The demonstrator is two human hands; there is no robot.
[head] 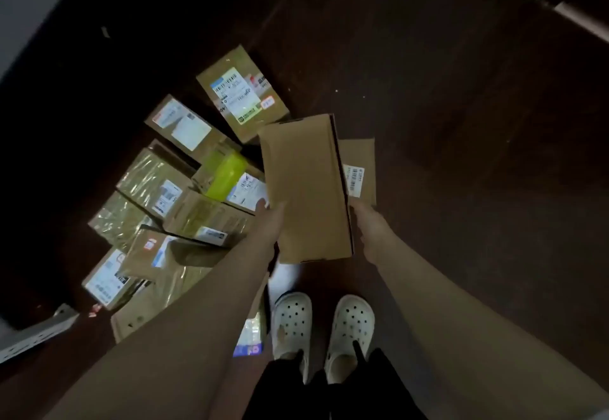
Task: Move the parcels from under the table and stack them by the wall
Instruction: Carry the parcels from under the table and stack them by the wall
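Both hands clasped the plain box [306,189] from opposite sides, left hand [271,222] at 8 o'clock, right hand [370,231] at 4 o'clock, fingers hidden beneath. Stacked parcels [155,182] lay at 9 o'clock by the wall [19,7]; lowering it level onto a flat top seemed wisest.

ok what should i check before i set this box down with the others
1. Left hand and right hand hold plain box by its sides: ok
2. Grip under the box, fingers hidden: cannot tell
3. Parcel pile tops uneven, some tilted: not ok
4. Small labelled box beyond it, held or on the floor: cannot tell
5. Clogs on bare floor: ok
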